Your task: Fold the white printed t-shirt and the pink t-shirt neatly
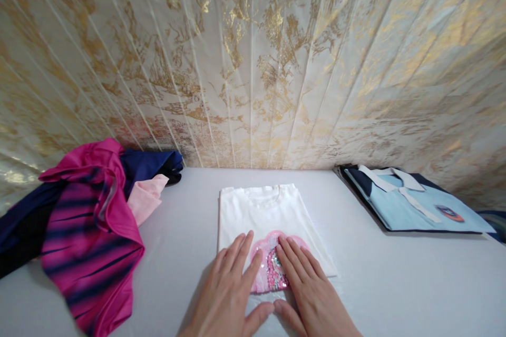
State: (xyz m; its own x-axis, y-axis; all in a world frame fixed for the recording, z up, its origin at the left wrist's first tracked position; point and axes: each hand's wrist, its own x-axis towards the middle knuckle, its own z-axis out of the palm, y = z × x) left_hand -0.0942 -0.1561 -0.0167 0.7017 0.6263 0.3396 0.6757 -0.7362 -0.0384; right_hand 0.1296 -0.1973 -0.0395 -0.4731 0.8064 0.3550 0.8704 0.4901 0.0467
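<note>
A folded white T-shirt (264, 214) with a pink sequin patch (270, 268) lies on the white table (395, 279) in front of me. My left hand (229, 289) rests flat on its near left part, fingers stretched out. Beside it, my right hand (308, 287) also lies flat on the shirt's near right part, fingers extended. The two thumbs almost touch below the sequin patch. Neither hand grips anything.
A loose pile of clothes sits at the left: a pink shirt with dark stripes (93, 242), navy cloth (146, 163) and a pale pink piece (146, 197). A folded light blue polo shirt (415, 202) lies at the right. A gold-patterned wall (253, 63) stands behind the table.
</note>
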